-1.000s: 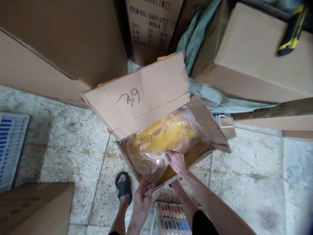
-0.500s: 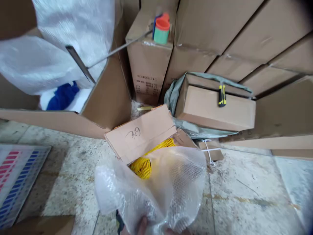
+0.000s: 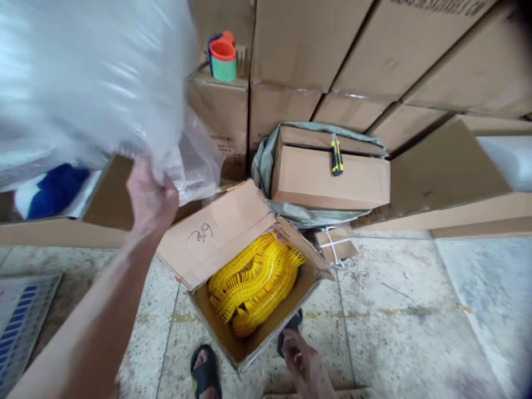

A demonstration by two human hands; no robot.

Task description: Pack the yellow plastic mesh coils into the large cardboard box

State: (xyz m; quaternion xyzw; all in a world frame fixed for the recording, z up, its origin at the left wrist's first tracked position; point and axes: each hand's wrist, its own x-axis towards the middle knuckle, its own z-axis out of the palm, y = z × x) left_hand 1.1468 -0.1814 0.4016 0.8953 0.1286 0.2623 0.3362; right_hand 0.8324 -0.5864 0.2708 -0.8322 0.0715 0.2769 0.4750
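Note:
Raised at the left, my left hand (image 3: 152,191) is closed on the edge of a large sheet of bubble wrap (image 3: 103,83). The wrap is blurred and hangs over a big open carton. Below the middle, an open cardboard box (image 3: 239,357) holds curved, nested stacks of yellow slatted plastic (image 3: 261,274), which look like baskets. A handwritten number marks its raised flap (image 3: 211,233). My right hand (image 3: 305,357) is low, beside the box's near right side, with fingers loosely bent and apart. Nothing shows in it.
Stacked cartons (image 3: 299,44) line the back. A yellow-black utility knife (image 3: 336,156) lies on a closed box (image 3: 328,183). An orange-green tape dispenser-like object (image 3: 223,60) sits on a carton. Blue cloth (image 3: 58,188) shows in the left carton; a white plastic crate (image 3: 25,316) stands at lower left.
The bubble wrap has come off the box of yellow plastic and swung up to the left in my left hand. My right hand is now apart from the wrap.

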